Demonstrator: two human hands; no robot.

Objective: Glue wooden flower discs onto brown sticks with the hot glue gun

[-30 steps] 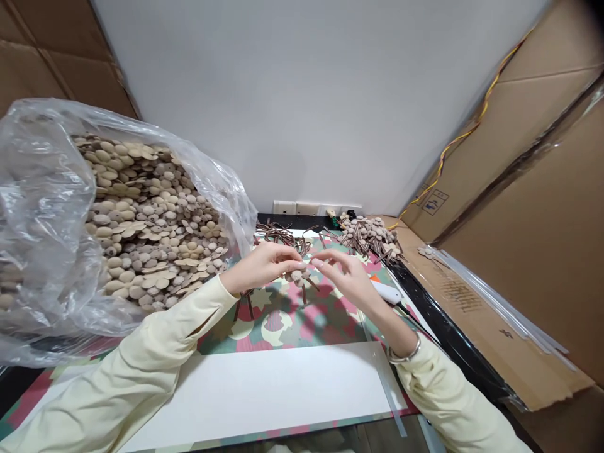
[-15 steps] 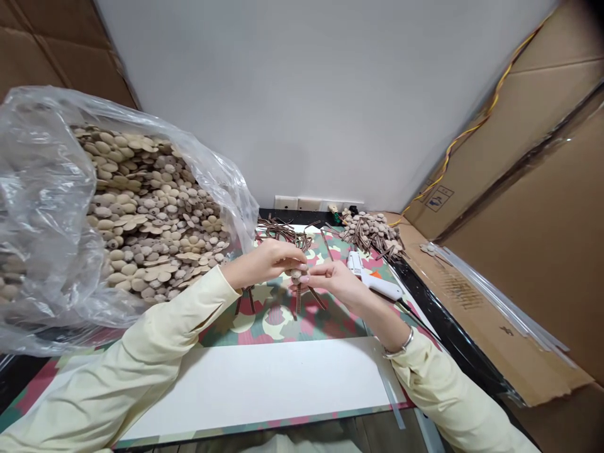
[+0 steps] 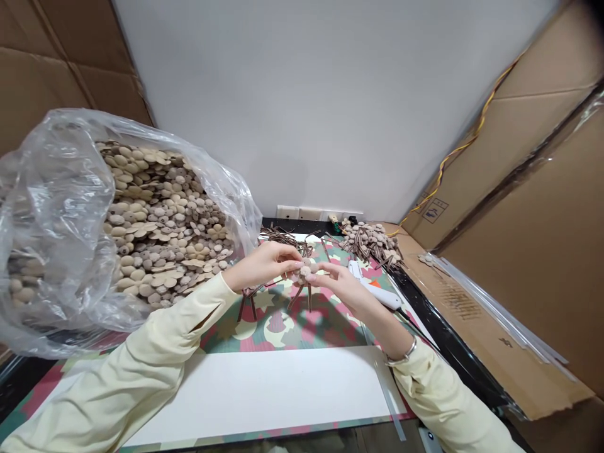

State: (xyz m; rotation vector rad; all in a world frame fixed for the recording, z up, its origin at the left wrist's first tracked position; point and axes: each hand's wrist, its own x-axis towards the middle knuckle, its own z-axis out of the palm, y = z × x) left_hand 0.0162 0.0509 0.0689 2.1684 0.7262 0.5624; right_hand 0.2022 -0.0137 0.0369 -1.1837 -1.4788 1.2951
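The left hand (image 3: 264, 267) and right hand (image 3: 352, 290) grip the flower (image 3: 306, 271) in their fingers; uneven pulling could loosen the ribbons (image 3: 309, 298) below it.

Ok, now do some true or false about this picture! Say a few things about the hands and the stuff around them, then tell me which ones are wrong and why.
1. The left hand and the right hand are both at the same little flower piece. True.
2. The big plastic bag is empty. False: it holds a big heap of pale flower shapes.
3. Thin brown strips hang down below the hands. True.
4. The sleeves are bright red. False: they are pale yellow.
5. Neither hand is holding the white glue gun. True.
6. The long white board stands up against the wall. False: it lies flat, at the near edge of the table.
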